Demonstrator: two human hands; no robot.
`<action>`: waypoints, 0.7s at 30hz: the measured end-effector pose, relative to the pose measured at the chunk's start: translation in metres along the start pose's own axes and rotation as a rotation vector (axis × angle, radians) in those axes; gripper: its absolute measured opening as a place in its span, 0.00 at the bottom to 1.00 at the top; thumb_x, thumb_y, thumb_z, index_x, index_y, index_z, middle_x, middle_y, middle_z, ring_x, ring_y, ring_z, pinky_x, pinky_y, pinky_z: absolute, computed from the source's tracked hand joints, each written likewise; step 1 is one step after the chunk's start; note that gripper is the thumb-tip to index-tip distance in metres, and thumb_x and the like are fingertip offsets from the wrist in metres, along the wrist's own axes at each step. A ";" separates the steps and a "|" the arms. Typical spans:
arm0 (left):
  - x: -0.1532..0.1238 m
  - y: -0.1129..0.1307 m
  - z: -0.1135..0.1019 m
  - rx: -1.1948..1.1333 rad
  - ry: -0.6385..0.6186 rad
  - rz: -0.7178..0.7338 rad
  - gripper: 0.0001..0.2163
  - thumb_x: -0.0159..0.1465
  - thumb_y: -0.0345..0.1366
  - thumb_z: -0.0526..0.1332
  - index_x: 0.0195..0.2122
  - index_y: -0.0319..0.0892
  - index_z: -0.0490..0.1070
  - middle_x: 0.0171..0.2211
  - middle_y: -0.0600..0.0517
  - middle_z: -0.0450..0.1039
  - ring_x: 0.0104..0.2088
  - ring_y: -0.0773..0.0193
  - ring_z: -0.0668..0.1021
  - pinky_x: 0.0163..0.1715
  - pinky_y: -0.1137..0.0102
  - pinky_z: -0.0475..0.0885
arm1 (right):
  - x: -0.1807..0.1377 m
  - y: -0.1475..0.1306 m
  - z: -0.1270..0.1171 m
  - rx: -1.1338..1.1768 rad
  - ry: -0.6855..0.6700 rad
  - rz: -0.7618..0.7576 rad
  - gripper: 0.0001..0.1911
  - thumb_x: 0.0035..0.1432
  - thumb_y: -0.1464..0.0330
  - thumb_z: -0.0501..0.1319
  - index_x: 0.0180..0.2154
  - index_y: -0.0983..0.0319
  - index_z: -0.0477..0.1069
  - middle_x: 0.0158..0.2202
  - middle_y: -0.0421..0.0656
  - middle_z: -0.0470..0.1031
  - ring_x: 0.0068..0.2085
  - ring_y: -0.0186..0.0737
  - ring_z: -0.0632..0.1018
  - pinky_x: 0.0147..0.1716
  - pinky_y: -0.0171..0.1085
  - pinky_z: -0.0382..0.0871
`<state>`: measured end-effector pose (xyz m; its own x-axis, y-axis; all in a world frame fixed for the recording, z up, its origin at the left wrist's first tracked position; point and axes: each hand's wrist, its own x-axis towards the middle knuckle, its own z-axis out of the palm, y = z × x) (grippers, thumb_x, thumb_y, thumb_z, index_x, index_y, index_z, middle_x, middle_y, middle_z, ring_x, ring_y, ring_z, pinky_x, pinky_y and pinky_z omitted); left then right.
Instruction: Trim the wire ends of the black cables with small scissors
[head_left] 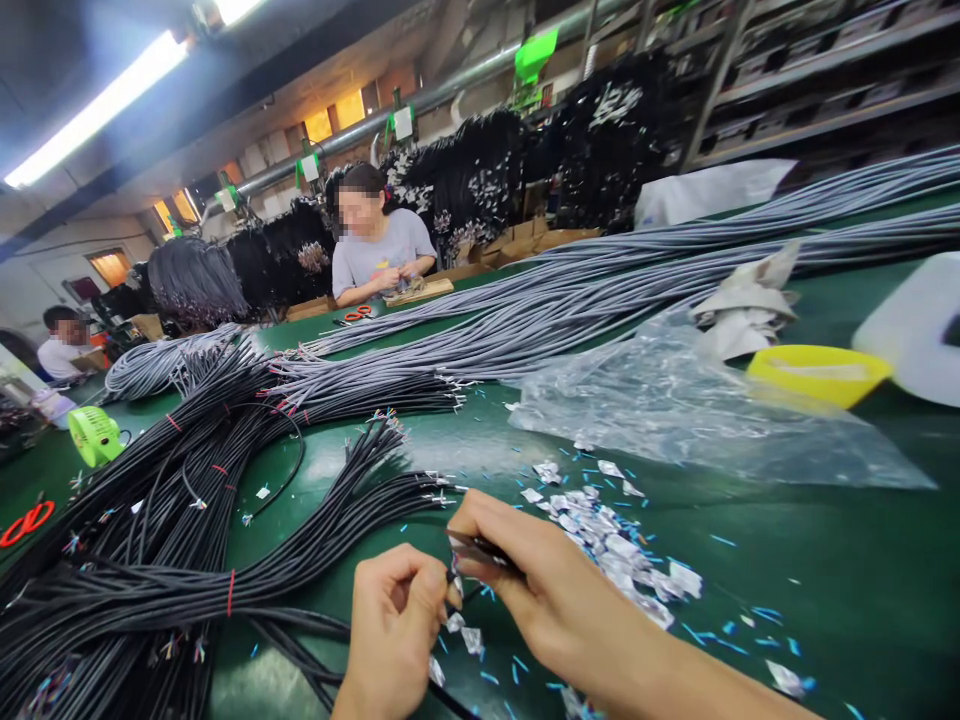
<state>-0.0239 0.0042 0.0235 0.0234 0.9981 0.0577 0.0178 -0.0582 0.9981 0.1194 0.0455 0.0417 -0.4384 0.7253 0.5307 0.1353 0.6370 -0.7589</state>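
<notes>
My left hand [394, 615] is closed in a pinch on the end of a black cable [315, 625] that runs off to the left over the green table. My right hand [525, 570] is closed on a small dark tool [480, 548], whose tip meets the cable end between my two hands. A heap of small silver foil scraps [607, 545] lies just right of my right hand. Blue wire snippets [724, 540] are scattered around it.
Bundles of black cables [172, 520] cover the left of the table [825, 560], long grey cables [600, 290] cross the back. A clear plastic bag [675, 400], yellow bowl [817, 372], green fan [94, 435] and red scissors [26, 522] lie about. A person [375, 245] works opposite; another person [64, 340] sits far left.
</notes>
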 end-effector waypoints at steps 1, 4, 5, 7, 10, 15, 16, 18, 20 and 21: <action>0.000 0.000 0.000 -0.014 0.002 -0.011 0.28 0.54 0.61 0.59 0.20 0.37 0.62 0.15 0.60 0.49 0.15 0.76 0.50 0.14 0.78 0.46 | 0.002 0.003 -0.002 0.004 0.064 0.035 0.08 0.54 0.74 0.49 0.24 0.60 0.57 0.22 0.38 0.61 0.23 0.37 0.63 0.22 0.32 0.56; -0.001 -0.002 -0.001 -0.082 0.031 -0.047 0.27 0.53 0.61 0.60 0.20 0.37 0.62 0.15 0.60 0.49 0.15 0.76 0.50 0.13 0.78 0.44 | 0.005 0.013 -0.009 0.021 0.265 0.177 0.08 0.58 0.66 0.51 0.27 0.59 0.58 0.21 0.37 0.59 0.22 0.37 0.63 0.20 0.32 0.56; -0.001 -0.003 -0.001 -0.098 0.041 -0.054 0.27 0.53 0.61 0.60 0.21 0.37 0.62 0.14 0.60 0.49 0.15 0.76 0.50 0.13 0.78 0.44 | 0.004 0.014 -0.010 0.019 0.300 0.193 0.08 0.59 0.64 0.51 0.28 0.59 0.58 0.23 0.37 0.59 0.24 0.37 0.63 0.22 0.32 0.58; -0.002 -0.003 -0.001 -0.111 0.058 -0.061 0.27 0.53 0.60 0.61 0.21 0.37 0.63 0.14 0.60 0.49 0.15 0.76 0.51 0.13 0.78 0.44 | 0.002 0.011 -0.010 0.056 0.251 0.188 0.11 0.61 0.62 0.51 0.29 0.60 0.61 0.24 0.38 0.61 0.24 0.37 0.64 0.21 0.32 0.58; -0.004 -0.001 0.002 -0.101 0.066 -0.054 0.27 0.53 0.61 0.61 0.20 0.37 0.62 0.14 0.60 0.48 0.15 0.76 0.51 0.14 0.78 0.45 | 0.000 0.001 -0.006 0.124 0.002 0.199 0.15 0.60 0.59 0.54 0.25 0.61 0.63 0.23 0.37 0.60 0.24 0.36 0.62 0.21 0.32 0.57; -0.004 0.003 0.004 -0.029 0.048 0.007 0.27 0.55 0.60 0.60 0.20 0.36 0.63 0.15 0.60 0.49 0.16 0.76 0.51 0.15 0.78 0.46 | -0.002 -0.004 -0.001 0.257 -0.072 0.304 0.14 0.57 0.60 0.56 0.24 0.61 0.61 0.24 0.38 0.63 0.26 0.38 0.65 0.26 0.33 0.62; -0.004 0.002 0.004 -0.031 0.062 0.011 0.27 0.55 0.59 0.60 0.20 0.36 0.63 0.16 0.59 0.50 0.16 0.76 0.51 0.15 0.78 0.46 | -0.004 -0.003 0.000 0.285 -0.073 0.327 0.12 0.56 0.62 0.56 0.25 0.61 0.63 0.25 0.39 0.64 0.28 0.39 0.67 0.28 0.33 0.64; -0.003 0.000 0.003 -0.057 0.083 0.003 0.26 0.54 0.59 0.61 0.20 0.37 0.62 0.16 0.59 0.50 0.16 0.76 0.51 0.15 0.78 0.46 | -0.007 -0.001 0.002 0.296 -0.073 0.322 0.07 0.56 0.65 0.55 0.28 0.61 0.65 0.27 0.40 0.68 0.31 0.41 0.70 0.31 0.35 0.67; -0.002 -0.002 0.002 -0.080 0.064 -0.009 0.27 0.53 0.60 0.61 0.20 0.38 0.61 0.15 0.60 0.49 0.15 0.76 0.51 0.14 0.79 0.45 | -0.009 0.000 0.003 0.197 -0.059 0.222 0.06 0.56 0.70 0.52 0.28 0.60 0.63 0.28 0.41 0.69 0.30 0.41 0.70 0.30 0.36 0.68; -0.002 -0.002 0.002 -0.085 0.054 -0.010 0.26 0.53 0.60 0.62 0.20 0.38 0.61 0.14 0.60 0.49 0.15 0.76 0.51 0.13 0.79 0.46 | -0.010 -0.001 0.003 0.119 -0.039 0.156 0.07 0.56 0.72 0.50 0.27 0.60 0.61 0.27 0.42 0.68 0.28 0.40 0.69 0.28 0.36 0.67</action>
<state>-0.0222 0.0021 0.0209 -0.0306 0.9985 0.0464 -0.0674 -0.0483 0.9966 0.1207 0.0371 0.0362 -0.4545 0.8008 0.3900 0.0996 0.4808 -0.8712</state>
